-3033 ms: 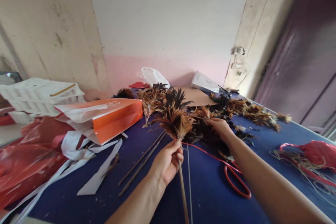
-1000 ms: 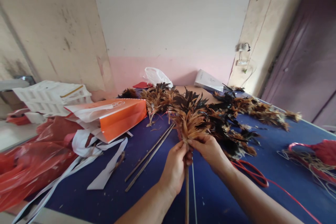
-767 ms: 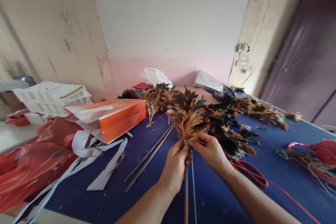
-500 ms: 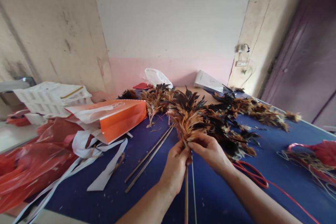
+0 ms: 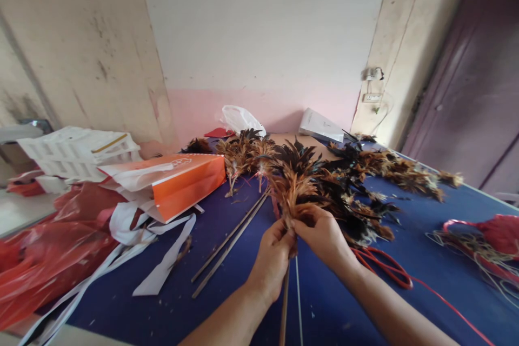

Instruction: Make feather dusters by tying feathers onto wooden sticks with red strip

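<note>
Fingers wrapped, my left hand [image 5: 272, 257] grips a thin stick [image 5: 285, 303] at the base of a bunch of brown and black feathers [image 5: 292, 186]. The feathers fan upward above both hands, and the stick runs down toward the lower edge of the view. My right hand [image 5: 322, 233] is closed too, thumb and finger pinching the quill ends at the feathers' base, just against the left hand. Exactly where the quills meet the stick is hidden by my fingers. Right behind the bunch lies a pile of loose dark feathers [image 5: 344, 200].
Two bare sticks [image 5: 231, 246] lie on the blue table [image 5: 162, 319], left of my hands. Farther left are an orange paper bag [image 5: 188, 186], a white strip [image 5: 164, 267] and red plastic bags [image 5: 60, 251]. Red cord [image 5: 387, 267] and tangled twine [image 5: 478, 254] lie to the right.
The feather bunch stands a little more upright, and the stick's lower end has swung slightly left. Both hands keep their hold at the base.
</note>
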Action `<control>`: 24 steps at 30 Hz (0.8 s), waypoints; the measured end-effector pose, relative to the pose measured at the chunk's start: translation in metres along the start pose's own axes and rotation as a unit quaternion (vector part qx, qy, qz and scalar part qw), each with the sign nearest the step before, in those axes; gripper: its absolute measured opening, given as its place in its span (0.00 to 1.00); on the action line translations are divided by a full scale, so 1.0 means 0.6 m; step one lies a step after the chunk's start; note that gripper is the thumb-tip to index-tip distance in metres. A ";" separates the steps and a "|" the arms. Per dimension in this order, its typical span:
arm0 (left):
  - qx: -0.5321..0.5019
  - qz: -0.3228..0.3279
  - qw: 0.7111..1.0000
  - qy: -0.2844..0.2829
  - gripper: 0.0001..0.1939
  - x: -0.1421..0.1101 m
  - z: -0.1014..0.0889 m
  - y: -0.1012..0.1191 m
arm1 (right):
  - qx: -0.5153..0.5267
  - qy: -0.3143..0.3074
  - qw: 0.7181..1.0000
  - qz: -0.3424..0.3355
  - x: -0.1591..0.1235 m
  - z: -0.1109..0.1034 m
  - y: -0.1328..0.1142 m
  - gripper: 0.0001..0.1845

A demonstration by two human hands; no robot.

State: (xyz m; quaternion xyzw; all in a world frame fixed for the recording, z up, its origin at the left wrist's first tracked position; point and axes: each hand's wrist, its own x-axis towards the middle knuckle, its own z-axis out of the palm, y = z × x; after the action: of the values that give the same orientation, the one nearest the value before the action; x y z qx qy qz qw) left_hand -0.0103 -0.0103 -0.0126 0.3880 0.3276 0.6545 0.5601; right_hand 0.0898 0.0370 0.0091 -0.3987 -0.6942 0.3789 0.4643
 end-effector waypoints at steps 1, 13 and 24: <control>-0.001 -0.002 1.000 0.000 0.10 0.001 0.000 -0.001 | 0.006 -0.011 1.000 0.007 0.000 -0.001 -0.002 0.06; 0.017 -0.027 0.999 0.007 0.15 0.002 0.000 -0.007 | 0.085 -0.025 0.996 -0.005 -0.003 0.000 0.007 0.08; -0.031 -0.028 0.998 0.047 0.15 0.006 -0.006 0.006 | 0.032 0.041 0.999 -0.013 -0.002 0.005 0.016 0.07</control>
State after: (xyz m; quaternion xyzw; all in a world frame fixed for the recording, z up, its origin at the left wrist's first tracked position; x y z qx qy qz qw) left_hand -0.0154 -0.0075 -0.0107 0.3301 0.3436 0.6660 0.5739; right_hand 0.0892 0.0393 -0.0006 -0.3897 -0.6670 0.3786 0.5098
